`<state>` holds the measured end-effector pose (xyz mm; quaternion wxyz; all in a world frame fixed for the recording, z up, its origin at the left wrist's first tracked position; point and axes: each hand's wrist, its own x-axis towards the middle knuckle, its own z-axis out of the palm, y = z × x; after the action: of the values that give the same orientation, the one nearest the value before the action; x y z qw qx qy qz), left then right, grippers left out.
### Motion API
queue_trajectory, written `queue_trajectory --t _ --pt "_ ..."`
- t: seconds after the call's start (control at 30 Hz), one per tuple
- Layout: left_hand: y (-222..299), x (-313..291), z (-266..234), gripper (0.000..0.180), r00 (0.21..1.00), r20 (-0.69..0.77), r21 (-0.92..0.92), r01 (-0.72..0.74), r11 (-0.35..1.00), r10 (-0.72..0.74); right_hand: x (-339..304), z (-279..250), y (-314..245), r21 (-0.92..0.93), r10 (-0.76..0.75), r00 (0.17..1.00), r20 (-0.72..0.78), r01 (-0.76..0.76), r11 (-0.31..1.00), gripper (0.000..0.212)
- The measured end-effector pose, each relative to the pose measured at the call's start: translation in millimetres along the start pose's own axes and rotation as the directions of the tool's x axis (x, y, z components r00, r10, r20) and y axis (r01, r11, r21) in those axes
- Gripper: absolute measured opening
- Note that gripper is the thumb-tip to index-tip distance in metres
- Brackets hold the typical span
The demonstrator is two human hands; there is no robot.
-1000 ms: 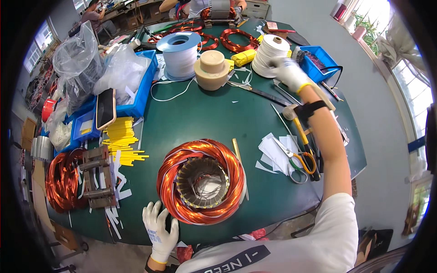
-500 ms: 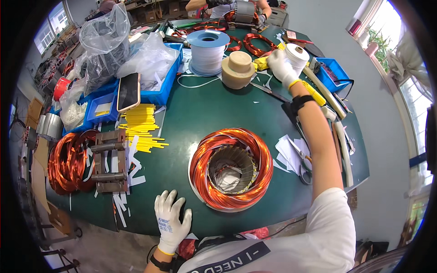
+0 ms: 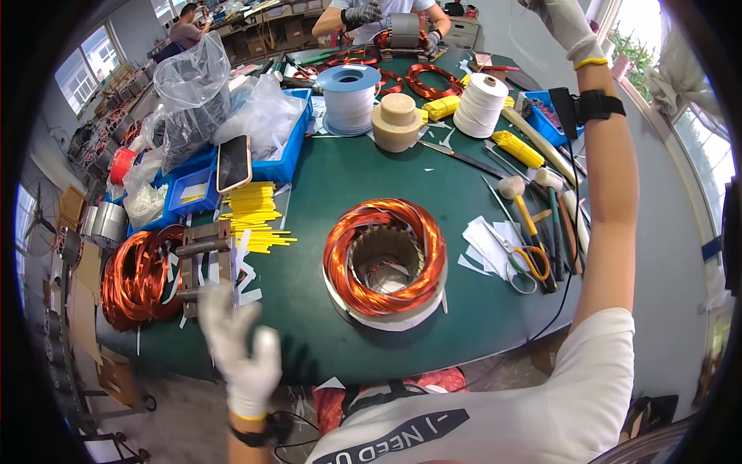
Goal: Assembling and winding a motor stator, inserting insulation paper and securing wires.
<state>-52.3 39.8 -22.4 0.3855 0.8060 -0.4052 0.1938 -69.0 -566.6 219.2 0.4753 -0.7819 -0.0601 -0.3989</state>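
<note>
Copper-wound round stator core point(image 3: 385, 261) sits near your green worktop's point(image 3: 325, 178) front edge, right of your white-gloved left hand point(image 3: 236, 352), splayed empty and nearer than your raised, empty right hand point(image 3: 563, 23).

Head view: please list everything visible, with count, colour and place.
Copper-wound stator core: one, orange, table centre.
Second copper coil: one, orange, left edge.
Green table: one, under everything.
Yellow strips: a pile, beside the phone.
Phone: one, dark, on a blue bin.
Thread cones: white at the far side; a blue-capped spool beside.
Tan round block: one, far centre.
Scissors: one, orange-handled, right.
Mallet: one, right.
Co-worker's gloved hands: far end.
Left hand: white glove, open, near edge.
Right hand: white glove, raised top right.
</note>
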Motion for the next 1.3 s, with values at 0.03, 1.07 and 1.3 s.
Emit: queue_trajectory --t 0.03,1.07,1.3 --pt "6 31 -21 0.036 0.991 -0.108 0.087 -0.064 0.994 0.073 -5 4 -18 -0.148 0.02 0.996 0.086 -0.007 0.989 0.03" --pt "129 349 100 0.026 0.776 0.621 -0.596 0.38 0.708 0.106 -13 15 -58 -0.563 -0.118 0.868 0.482 0.41 0.718 0.036" --pt "125 356 113 0.04 0.856 0.436 -0.811 0.24 0.534 0.278 -10 62 -69 -0.524 0.045 0.811 0.583 0.333 0.784 0.024"
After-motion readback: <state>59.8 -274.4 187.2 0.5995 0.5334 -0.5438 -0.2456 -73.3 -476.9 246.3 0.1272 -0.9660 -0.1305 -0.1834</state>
